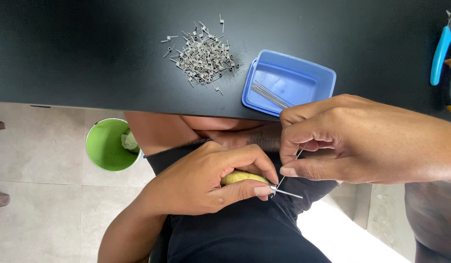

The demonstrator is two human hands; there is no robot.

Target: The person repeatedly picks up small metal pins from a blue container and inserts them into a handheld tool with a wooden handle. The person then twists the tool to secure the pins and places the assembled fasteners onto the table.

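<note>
1. The left hand (206, 178) is clenched around a yellow-handled tool with a thin metal rod (245, 178). Only a bit of the handle peeks out between thumb and index finger, and the bare rod tip sticks out just past the thumbnail.
2. The right hand (342, 141) is pinching a fine, straight length of grey wire (290, 168) between thumb and index finger. The wire runs down from those fingers and meets the rod right at the left thumb tip.
3. Handling-wise, I'd guess that wire weighs basically nothing and is springy but kinks easily, so hold it close to the rod, not far up, or it'll flop and bend. Probably slippery on bare skin too.
4. Just above the right fingers sits a shallow blue plastic tray (313, 73) on the black counter (89, 48), with more straight wires (269, 94) lying in it.
5. Well above the left fingers there's a heap of small grey wire coils (203, 56).
6. Far off past the right wrist: blue and orange handled pliers (445, 58). A green bucket (106, 146) is on the floor.
</note>
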